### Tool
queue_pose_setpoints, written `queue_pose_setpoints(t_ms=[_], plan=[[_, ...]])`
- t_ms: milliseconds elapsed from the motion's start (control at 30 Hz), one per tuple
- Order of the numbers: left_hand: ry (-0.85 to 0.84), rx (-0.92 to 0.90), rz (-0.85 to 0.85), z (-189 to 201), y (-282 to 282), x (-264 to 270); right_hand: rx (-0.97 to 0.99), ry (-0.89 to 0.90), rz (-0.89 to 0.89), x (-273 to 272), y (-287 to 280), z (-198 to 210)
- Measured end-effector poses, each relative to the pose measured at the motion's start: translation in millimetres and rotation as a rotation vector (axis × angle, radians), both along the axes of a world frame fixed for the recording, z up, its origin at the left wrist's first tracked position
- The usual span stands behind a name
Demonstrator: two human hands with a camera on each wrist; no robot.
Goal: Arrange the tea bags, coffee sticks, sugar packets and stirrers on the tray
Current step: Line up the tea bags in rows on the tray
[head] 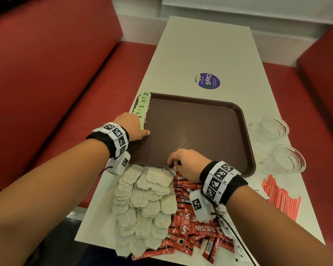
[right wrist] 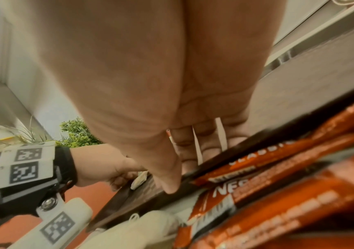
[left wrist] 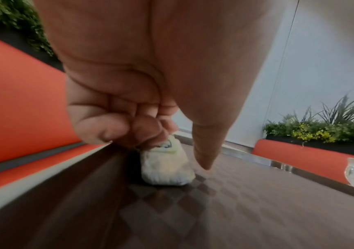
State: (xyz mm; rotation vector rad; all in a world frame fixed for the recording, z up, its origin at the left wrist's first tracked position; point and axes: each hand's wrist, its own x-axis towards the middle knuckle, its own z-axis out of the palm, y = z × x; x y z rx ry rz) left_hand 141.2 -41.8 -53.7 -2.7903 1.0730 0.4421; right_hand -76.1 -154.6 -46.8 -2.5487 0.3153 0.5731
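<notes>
A brown tray (head: pixel 200 127) lies on the white table. Tea bags with green tags (head: pixel 142 107) stand in a row along its left rim. My left hand (head: pixel 142 131) is at the near end of that row. Its curled fingers pinch the top of the nearest tea bag (left wrist: pixel 165 168), and the thumb points down at the tray floor (left wrist: pixel 214 210). My right hand (head: pixel 173 165) holds the tray's near rim (right wrist: pixel 116 205), thumb outside, fingers inside. In front of the tray lie a pile of loose tea bags (head: pixel 144 204) and red coffee sticks (head: pixel 196 227). Red-and-white stirrers (head: pixel 281 194) lie at the right.
Two glass cups (head: pixel 273 127) (head: pixel 288 160) stand right of the tray. A round purple sticker (head: pixel 207 81) is on the table beyond it. Red bench seats (head: pixel 46 73) flank the table. The left table edge runs just beside the tea bag row.
</notes>
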Motion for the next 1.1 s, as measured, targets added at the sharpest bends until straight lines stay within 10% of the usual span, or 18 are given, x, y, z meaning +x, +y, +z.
queue_pose_setpoints(t_ms=[367, 633, 1100], plan=[[-0.012, 0.111, -0.031, 19, -4, -5, -0.051, 0.03, 0.007, -4, 8, 10], [0.325, -0.081, -0.454, 40, 45, -72, -0.119, -0.039, 0.132, -12, 27, 7], [0.213, -0.127, -0.547, 16, 63, -99, -0.104, -0.15, 0.049, -16, 24, 8]])
